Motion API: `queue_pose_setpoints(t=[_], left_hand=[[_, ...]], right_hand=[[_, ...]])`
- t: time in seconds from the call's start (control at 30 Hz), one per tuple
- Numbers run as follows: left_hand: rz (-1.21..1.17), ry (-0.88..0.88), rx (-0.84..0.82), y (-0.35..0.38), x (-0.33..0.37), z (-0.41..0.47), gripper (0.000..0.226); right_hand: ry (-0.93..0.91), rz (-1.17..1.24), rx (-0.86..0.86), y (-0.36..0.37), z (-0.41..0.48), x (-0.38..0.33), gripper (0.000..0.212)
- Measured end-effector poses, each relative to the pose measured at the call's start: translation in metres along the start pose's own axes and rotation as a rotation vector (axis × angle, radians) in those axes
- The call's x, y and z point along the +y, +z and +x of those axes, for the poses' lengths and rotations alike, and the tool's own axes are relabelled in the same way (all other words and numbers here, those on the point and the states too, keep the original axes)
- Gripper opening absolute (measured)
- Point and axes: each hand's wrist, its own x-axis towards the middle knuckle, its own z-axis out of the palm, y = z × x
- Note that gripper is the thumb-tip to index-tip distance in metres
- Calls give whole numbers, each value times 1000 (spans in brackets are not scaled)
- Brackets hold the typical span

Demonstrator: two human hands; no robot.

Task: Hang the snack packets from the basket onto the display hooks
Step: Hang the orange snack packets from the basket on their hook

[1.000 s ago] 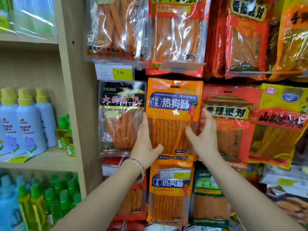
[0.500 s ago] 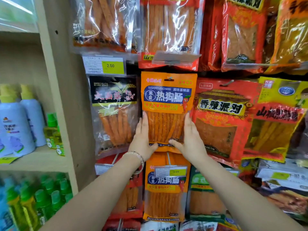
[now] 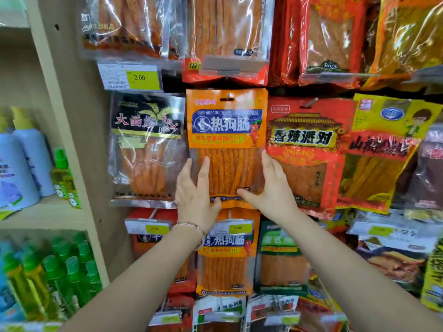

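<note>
Grip is released on both sides: the left hand (image 3: 195,195) and the right hand (image 3: 272,188) stand with fingers straight and pointing up, flanking the lower half of the orange snack packet (image 3: 227,121) at the centre of the frame. The left hand's index finger lies flat on the packet's clear window. Its other fingers run along the left edge, and its thumb touches the bottom seam. The right hand's fingers lie along the right edge, with the thumb stretched leftward across the bottom of the window. Neither hand curls round the packet. A bracelet (image 3: 191,230) circles the left wrist.

The packet hangs by its top slot from a display hook (image 3: 229,95), whose tip shows through the slot. Its window shows long orange sticks packed side by side. Just left hangs a clear packet with a black label (image 3: 146,130), also holding orange sticks. Just right hangs a red packet (image 3: 304,140), and beyond it a yellow-and-red packet (image 3: 383,152). Directly below hangs a second orange packet (image 3: 227,259) of the same print, with a yellow price tag (image 3: 239,228) in front of its top.

At the left edge of the frame a wooden shelf (image 3: 48,214) carries pale blue bottles with yellow caps (image 3: 21,168) and a small green-capped bottle (image 3: 63,173). The level below holds rows of green-capped bottles (image 3: 60,271) of yellow-green liquid.
</note>
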Motion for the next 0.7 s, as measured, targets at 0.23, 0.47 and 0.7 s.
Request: queue_pose_setpoints(t=[0.23,0.47,0.7], left_hand=[[31,78,69,-2,44,0,51],[-168,253,73,7,93,25,45],[-257,166,64,23,115,39,44]], right_hand=[[9,-11,377,-54,-1,24,72],[388,348,429,-103,30,86,69],[548,633,165,-104,57,111,77]])
